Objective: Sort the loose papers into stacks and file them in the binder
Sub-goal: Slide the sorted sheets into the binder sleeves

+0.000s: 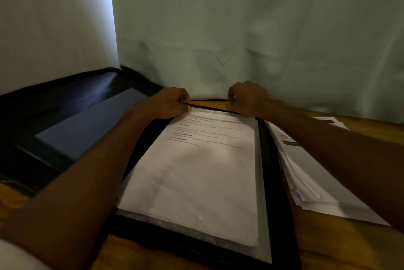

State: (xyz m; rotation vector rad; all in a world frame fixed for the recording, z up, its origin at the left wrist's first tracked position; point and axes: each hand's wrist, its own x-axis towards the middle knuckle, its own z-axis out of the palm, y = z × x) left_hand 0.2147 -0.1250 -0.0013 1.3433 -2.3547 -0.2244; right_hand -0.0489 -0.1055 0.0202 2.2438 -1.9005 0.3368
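A black binder [273, 184] lies open on the wooden table. Its right half holds a clear plastic sleeve [261, 182] with a printed white sheet [196, 171] inside. My left hand [172, 102] pinches the sleeve's far edge at the left. My right hand [247, 98] grips the same far edge at the right, fingers curled. A stack of loose papers [317, 186] lies right of the binder, partly under my right forearm.
The binder's open left cover [72, 121] leans against the white wall, showing a blue inner pocket. A pale green curtain [262, 40] hangs close behind the table's far edge. Bare wooden tabletop [341, 248] shows at the front right.
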